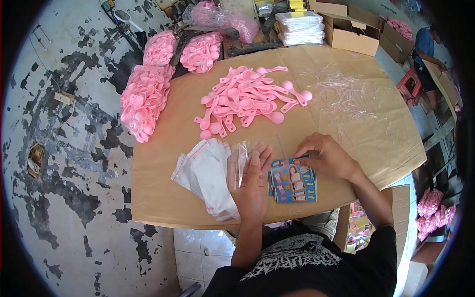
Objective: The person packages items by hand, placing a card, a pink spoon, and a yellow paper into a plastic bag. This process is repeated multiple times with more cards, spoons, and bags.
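Observation:
My left hand (249, 190) is closed on a clear plastic bag (241, 157), with its thumb pressed along the film. To its left, a stack of white-looking plastic bags (205, 173) lies fanned out on the table. The thumb and index finger of my right hand (327, 157) pinch the top edge of a blue printed card (295, 183) with colourful pictures. Other cards show beneath it, near the table's front edge. Beyond both hands is a loose heap of pink plastic spoons (245, 96).
Brown paper covers the table (163, 183). Clear plastic scraps (346, 94) lie at right. Bags of pink spoons (147, 96) line the far left edge. Cardboard boxes (354, 37) and stacked packs (300, 27) stand behind. Another person (426, 54) sits at far right.

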Tool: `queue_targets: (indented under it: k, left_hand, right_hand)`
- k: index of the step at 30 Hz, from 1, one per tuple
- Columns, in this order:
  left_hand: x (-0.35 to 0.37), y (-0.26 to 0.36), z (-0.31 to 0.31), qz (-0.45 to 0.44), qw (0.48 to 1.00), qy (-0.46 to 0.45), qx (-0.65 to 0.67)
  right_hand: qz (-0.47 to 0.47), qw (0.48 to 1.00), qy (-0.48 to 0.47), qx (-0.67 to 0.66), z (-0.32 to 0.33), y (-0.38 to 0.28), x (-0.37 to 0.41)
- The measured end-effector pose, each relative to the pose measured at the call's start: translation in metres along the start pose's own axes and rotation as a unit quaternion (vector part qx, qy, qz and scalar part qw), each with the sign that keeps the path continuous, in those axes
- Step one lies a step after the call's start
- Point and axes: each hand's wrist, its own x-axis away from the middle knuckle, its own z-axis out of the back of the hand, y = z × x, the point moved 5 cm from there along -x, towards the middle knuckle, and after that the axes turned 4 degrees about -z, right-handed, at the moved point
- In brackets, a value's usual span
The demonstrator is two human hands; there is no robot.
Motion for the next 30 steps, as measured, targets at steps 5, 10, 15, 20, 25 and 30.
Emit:
queue_targets:
  k: [5,10,15,20,25,30]
  left_hand:
    - [0.002,-0.001,0.008,-0.015,0.999,0.006,-0.038]
    - [0.002,-0.002,0.010,-0.010,0.999,0.027,-0.018]
    - [0.003,-0.001,0.003,0.019,0.998,0.013,-0.051]
    - [0.001,-0.002,0.001,0.004,0.999,-0.003,-0.040]
    - [0.006,-0.020,0.007,0.075,0.985,-0.100,-0.115]
    - [0.017,-0.026,-0.015,0.067,0.959,-0.233,-0.147]
  right_hand:
    - [-0.003,1.000,-0.013,-0.016,0.002,0.004,0.004]
    - [-0.098,0.971,0.068,-0.207,0.013,-0.002,0.008]
    - [-0.088,0.967,0.062,-0.230,0.007,-0.013,0.008]
    - [-0.034,0.989,-0.008,-0.147,0.002,-0.022,0.005]
    - [-0.064,0.966,-0.025,-0.250,-0.006,-0.030,0.008]
    - [-0.150,0.903,-0.017,-0.403,-0.023,-0.032,0.013]
